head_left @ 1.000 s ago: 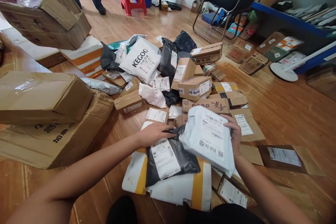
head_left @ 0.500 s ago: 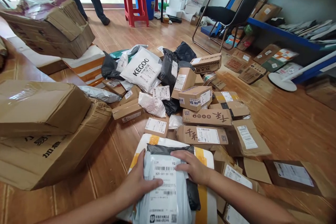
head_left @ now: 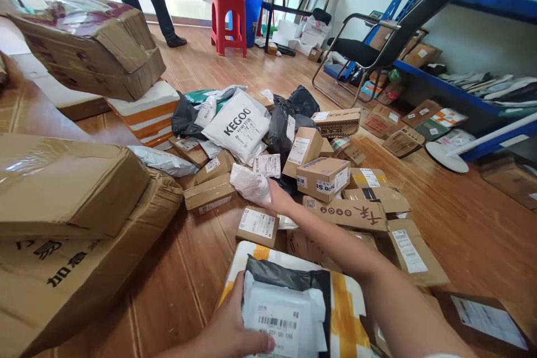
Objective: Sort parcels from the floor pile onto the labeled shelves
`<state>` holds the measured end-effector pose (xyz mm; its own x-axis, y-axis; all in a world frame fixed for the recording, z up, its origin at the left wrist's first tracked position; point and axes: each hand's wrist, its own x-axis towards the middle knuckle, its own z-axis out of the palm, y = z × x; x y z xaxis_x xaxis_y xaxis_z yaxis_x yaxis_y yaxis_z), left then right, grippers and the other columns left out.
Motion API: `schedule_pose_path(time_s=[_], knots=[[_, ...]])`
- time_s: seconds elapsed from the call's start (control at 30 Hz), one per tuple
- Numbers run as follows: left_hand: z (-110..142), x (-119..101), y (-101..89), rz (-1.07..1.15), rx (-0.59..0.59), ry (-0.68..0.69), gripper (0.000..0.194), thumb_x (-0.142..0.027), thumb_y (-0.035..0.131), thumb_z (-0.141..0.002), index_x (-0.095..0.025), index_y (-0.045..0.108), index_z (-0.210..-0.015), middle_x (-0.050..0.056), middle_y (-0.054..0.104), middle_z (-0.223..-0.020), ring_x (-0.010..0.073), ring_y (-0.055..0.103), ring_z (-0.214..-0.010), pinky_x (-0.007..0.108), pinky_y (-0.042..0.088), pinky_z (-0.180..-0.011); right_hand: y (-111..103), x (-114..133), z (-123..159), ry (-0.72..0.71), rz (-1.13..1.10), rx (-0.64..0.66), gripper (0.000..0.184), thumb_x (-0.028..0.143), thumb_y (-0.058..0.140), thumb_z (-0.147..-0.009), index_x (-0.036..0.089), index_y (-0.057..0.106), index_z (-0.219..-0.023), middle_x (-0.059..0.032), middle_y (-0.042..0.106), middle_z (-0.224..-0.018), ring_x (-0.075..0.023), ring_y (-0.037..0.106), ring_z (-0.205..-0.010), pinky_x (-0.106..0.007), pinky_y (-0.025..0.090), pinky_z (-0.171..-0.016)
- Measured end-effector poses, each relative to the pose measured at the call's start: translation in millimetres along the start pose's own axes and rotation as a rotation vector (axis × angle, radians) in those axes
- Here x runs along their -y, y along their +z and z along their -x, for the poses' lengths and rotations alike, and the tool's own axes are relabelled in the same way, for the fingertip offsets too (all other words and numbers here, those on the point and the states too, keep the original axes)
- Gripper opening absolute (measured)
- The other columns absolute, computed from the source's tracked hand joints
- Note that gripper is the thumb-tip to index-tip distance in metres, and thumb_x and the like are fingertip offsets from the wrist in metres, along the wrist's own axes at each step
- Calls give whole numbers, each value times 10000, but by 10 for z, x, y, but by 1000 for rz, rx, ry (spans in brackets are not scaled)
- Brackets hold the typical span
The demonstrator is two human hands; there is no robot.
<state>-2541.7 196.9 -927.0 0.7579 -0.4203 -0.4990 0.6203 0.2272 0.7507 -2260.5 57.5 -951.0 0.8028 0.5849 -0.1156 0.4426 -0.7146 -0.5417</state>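
Observation:
My left hand (head_left: 241, 319) is closed on the left edge of a pale mailer bag (head_left: 279, 319) with a printed label, thumb across its front. Behind that mailer lies a black plastic parcel (head_left: 289, 274), both on a white foam box (head_left: 356, 296) with yellow tape. My right arm stretches forward over the foam box to the pile. There my right hand (head_left: 277, 197) grips the right end of a small crumpled white plastic parcel (head_left: 250, 183); its fingertips are mostly hidden. Just nearer lies a labelled cardboard box (head_left: 257, 225).
The pile holds a white KEGOO bag (head_left: 239, 126), black bags and several cartons. Large cardboard boxes (head_left: 67, 190) stand at left. Farther back are a red stool (head_left: 229, 22), a blue bin (head_left: 251, 11), a black chair (head_left: 356, 50) and a person's legs (head_left: 155, 0).
My right hand has left the pale mailer and reached forward to the white plastic parcel in the pile. My left hand stays on the mailer. The view has tilted up.

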Motion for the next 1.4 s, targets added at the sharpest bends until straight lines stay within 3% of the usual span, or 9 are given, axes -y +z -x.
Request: schedule_pose_path(time_s=[0.13,0.23,0.33,0.67,0.77,0.97,1.13,1.23,1.4], knots=[[100,-92,-207,59,-81,57,1183,-434,925,-505,-283,267,-1477,119,629,-1218,363,612,-1129,483,531,-912,520,363,-767,87,199,-2,861,325,777,-780,31,308,-1440,-271,399,-1447,-355,459,-1277,-470,424,-1030],[173,-94,-297,8,-155,104,1157,-402,928,-509,-287,302,-1475,132,573,-1335,394,504,-1282,494,501,-977,721,473,-735,53,249,23,324,189,530,-933,120,527,-1249,-222,469,-1372,-335,512,-1141,-459,476,-879],[203,-67,-312,33,-141,89,1102,-403,927,-514,-264,336,-1433,137,584,-1320,388,532,-1251,491,500,-976,643,396,-417,-47,290,69,221,147,452,-943,201,610,-1088,-149,549,-1265,-309,493,-1130,-412,472,-841],[129,-200,-175,160,-91,6,1054,-416,933,-517,-251,310,-1351,117,689,-1118,340,683,-997,462,562,-838,-1383,550,1717,-272,-61,-676,44,193,550,-853,224,573,-874,-44,602,-776,-201,584,-693,-317,483,-620],[119,-262,-126,92,-159,-6,1019,-396,931,-502,-223,336,-1311,124,689,-1145,342,671,-1044,443,570,-854,-1798,782,2158,-96,-90,-564,49,232,612,-847,208,605,-889,-49,632,-819,-203,610,-720,-320,511,-653],[110,-254,-81,-22,-230,-50,950,-422,911,-548,-201,367,-1295,127,696,-1136,331,694,-986,438,599,-799,-994,572,2342,124,-742,180,375,423,763,-755,184,617,-1003,-48,697,-925,-205,676,-843,-345,577,-733],[138,-235,-84,-38,-236,-61,932,-433,919,-541,-199,415,-1289,136,690,-1189,330,700,-1007,417,613,-800,-507,140,2861,256,-512,-223,825,566,848,-636,221,532,-1316,-157,552,-1342,-302,596,-1160,-481,529,-934],[158,-267,-43,-43,-270,-86,932,-430,924,-535,-192,424,-1285,129,712,-1130,325,715,-958,410,618,-774,-447,49,3172,377,-289,-31,1096,556,919,-489,197,455,-1415,-185,540,-1370,-368,555,-1212,-549,455,-1025],[174,-326,57,-37,-307,-82,904,-426,927,-541,-207,445,-1273,124,697,-1180,305,723,-931,389,624,-748,-181,47,3267,484,-412,4,738,391,915,-491,163,647,-1140,-117,702,-1132,-362,639,-1067,-485,499,-937]])
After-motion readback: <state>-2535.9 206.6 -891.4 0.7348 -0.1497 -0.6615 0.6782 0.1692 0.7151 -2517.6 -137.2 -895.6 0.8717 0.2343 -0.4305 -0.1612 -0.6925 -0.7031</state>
